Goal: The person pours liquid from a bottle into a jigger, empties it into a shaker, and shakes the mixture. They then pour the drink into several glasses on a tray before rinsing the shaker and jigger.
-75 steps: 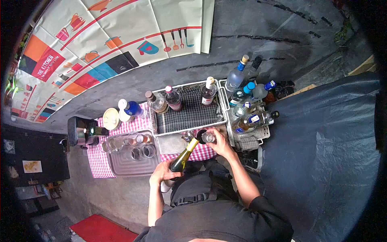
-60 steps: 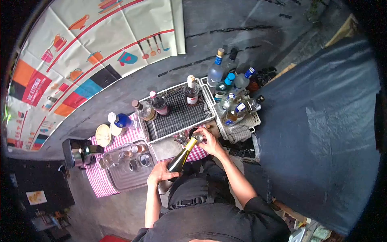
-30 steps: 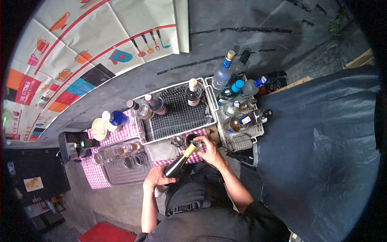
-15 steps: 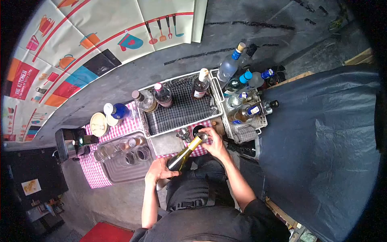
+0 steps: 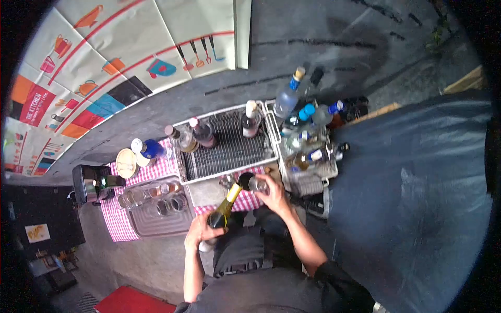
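My left hand (image 5: 199, 229) is wrapped round the lower part of a dark green wine bottle (image 5: 224, 209) with yellow foil on its neck. The bottle leans, its mouth pointing up and away from me. Fingers of my right hand (image 5: 274, 197) curl round a small clear glass (image 5: 259, 184), held just right of the bottle's mouth. Behind the bottle neck and the glass, a black cup (image 5: 244, 179) shows on the red checked cloth (image 5: 249, 201). A metal pourer-like piece (image 5: 227, 181) lies left of the cup, blurred.
Ahead stands a white wire rack (image 5: 229, 171) with several bottles on its dark mat. A second rack (image 5: 334, 169) at right is crowded with bottles. To the left, a tray (image 5: 156, 227) carries several glasses, with a black machine (image 5: 91, 183) beyond it.
The bottle's mouth has come away from the glass, and the bottle stands more upright. My right hand and the glass have shifted slightly left and down in view as the camera turned.
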{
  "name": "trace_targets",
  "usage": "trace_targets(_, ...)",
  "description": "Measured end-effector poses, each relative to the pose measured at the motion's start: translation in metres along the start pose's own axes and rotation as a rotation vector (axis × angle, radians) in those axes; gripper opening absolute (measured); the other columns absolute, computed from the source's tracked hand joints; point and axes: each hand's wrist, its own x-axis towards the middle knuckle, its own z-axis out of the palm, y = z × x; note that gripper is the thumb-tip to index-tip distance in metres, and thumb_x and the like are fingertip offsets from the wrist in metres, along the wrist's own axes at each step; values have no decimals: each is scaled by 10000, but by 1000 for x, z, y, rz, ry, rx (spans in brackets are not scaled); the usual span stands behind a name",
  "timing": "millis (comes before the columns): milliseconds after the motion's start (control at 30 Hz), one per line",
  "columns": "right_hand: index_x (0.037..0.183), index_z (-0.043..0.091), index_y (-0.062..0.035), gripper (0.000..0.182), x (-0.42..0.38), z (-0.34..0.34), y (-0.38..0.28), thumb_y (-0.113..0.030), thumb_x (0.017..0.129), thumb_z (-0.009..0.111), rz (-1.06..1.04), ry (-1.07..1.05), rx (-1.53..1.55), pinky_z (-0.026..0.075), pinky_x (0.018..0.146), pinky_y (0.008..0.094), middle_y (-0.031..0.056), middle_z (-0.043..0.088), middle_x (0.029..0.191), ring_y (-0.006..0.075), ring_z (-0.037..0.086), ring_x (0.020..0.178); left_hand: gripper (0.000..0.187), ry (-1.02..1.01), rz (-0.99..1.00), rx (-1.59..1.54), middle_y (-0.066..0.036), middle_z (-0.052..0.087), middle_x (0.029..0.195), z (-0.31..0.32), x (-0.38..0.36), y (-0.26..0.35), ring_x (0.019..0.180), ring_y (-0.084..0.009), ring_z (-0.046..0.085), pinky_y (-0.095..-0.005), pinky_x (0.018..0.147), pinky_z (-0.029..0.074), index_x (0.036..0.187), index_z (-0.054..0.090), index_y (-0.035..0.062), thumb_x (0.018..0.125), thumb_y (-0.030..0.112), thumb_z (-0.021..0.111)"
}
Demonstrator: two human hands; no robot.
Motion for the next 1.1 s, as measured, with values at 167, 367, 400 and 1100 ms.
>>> trace_targets(167,1348,561,-36,625,19,-14,10,-8,770,797,-75,-195,-105,496,1026,437,175,630,1288,370,603,1211,861,6,-84,-147,-205,730,1141,19,-11,13,1100,-336,701,-426,989,537,1316,642,54,576,410,900)
trace_targets(367,1314,631,-53,626,31,-10,23,-27,722,832,-278,-231,-354,499,976,435,136,603,1134,342,571,1083,790,116,-109,-261,-185,742,1089,52,-19,22,1056,-324,713,-425,957,546,1256,662,62,583,402,897)
trace_targets(400,1314,631,-53,626,34,-11,19,-27,722,832,-290,-251,-349,499,976,435,136,603,1134,342,571,1083,755,148,-110,-261,-179,747,1051,54,-22,27,1023,-343,719,-438,934,554,1207,678,70,589,448,889)
trace_targets(1100,1294,611,-39,536,19,-2,2,79,787,740,-44,-302,202,576,970,372,113,679,1260,211,664,1169,827,73,-87,-154,-215,743,1044,42,-46,23,1022,-364,719,-455,916,553,1287,669,78,588,474,866)
